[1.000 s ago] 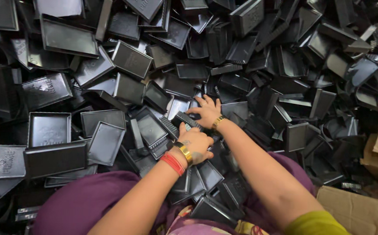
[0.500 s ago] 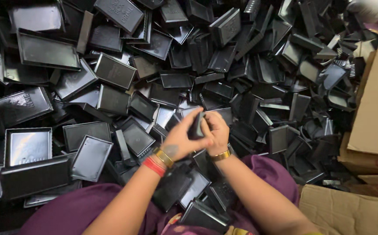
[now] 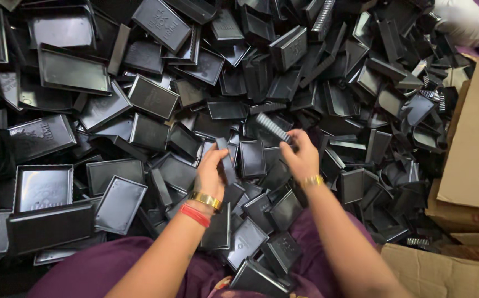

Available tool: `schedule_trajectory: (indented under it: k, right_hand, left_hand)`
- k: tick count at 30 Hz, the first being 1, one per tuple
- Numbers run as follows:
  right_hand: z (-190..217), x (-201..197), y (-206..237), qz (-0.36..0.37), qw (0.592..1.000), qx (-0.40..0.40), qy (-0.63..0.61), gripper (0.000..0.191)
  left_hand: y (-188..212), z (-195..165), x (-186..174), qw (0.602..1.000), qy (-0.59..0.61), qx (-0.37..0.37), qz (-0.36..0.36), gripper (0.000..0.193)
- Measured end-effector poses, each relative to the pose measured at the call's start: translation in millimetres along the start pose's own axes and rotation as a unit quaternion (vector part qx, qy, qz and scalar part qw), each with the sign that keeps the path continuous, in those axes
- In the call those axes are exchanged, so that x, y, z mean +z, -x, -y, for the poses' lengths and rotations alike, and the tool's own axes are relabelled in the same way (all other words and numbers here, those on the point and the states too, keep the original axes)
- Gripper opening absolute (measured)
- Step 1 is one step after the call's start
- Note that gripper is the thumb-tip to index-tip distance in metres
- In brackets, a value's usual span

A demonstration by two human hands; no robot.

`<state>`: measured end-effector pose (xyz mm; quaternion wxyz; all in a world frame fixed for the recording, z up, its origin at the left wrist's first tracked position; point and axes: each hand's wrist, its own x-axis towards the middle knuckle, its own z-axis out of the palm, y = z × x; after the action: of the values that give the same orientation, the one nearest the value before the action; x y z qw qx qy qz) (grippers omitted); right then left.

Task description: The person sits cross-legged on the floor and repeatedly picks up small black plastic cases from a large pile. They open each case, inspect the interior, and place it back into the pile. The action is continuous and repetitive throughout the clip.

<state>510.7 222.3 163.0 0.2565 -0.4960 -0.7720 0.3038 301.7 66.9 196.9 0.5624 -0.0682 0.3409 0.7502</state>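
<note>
I look down on a big heap of black plastic trays and lids (image 3: 156, 99). My left hand (image 3: 213, 168), with a gold bangle and red bangle at the wrist, grips a small black tray (image 3: 225, 157) held on edge. My right hand (image 3: 301, 157), wearing a gold bangle, holds a narrow ribbed black piece (image 3: 273, 128) up and to the right of the left hand. The two hands are apart, above several small trays (image 3: 250, 160) that lie close to my lap.
Brown cardboard boxes (image 3: 474, 149) stand at the right edge, with another box flap (image 3: 443, 270) at the bottom right. Larger black trays (image 3: 43, 187) lie at the left. White cloth of another person (image 3: 466, 22) shows at the top right. My purple clothing (image 3: 107, 270) fills the bottom.
My hands were together on one black piece half a second ago. They have now pulled apart, the left keeping the small tray and the right carrying the ribbed piece to the right.
</note>
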Motion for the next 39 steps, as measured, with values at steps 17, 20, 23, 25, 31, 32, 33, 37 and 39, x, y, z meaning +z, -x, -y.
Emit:
schedule_trajectory:
  k: [17,20,23,25,31,32,33,37,39]
  right_hand:
    - [27.1,52.0,68.8,0.146,0.899,0.054,-0.409,0.059]
    - [26.6,54.0,71.2,0.170,0.910,0.025,-0.376,0.062]
    - [33.9,48.1,75.4,0.187,0.939,-0.024,-0.287,0.065]
    - [41.1,43.3,75.6,0.193,0.957,-0.082,-0.202,0.070]
    - [42.9,37.7,77.6,0.169,0.981,-0.097,-0.003,0.063]
    - [38.9,38.2,77.8,0.174,0.983,-0.058,-0.034,0.059]
    - [34.2,38.9,78.3,0.178,0.982,-0.019,-0.064,0.055]
    - [18.5,43.3,77.9,0.263,0.872,0.135,-0.390,0.054]
    - [17.6,45.5,79.8,0.206,0.786,0.216,-0.542,0.054]
  left_hand:
    - [-0.7,24.9,-17.1,0.993,-0.064,0.011,0.097,0.078]
    - [-1.2,27.2,-17.6,0.994,-0.093,-0.003,0.059,0.086]
    - [-0.6,31.1,-20.4,0.990,-0.137,0.010,0.011,0.091]
    - [-0.5,31.2,-21.5,0.990,-0.141,0.020,0.011,0.091]
    - [-1.9,20.7,-18.7,0.981,-0.191,-0.012,-0.003,0.066]
    - [-2.1,18.8,-17.5,0.976,-0.217,0.000,0.004,0.064]
    - [-2.0,17.7,-16.3,0.970,-0.241,0.011,0.012,0.063]
    - [-0.6,18.3,-13.8,0.955,-0.294,0.044,-0.015,0.060]
    - [0.6,21.7,-13.0,0.972,-0.224,0.068,0.005,0.060]
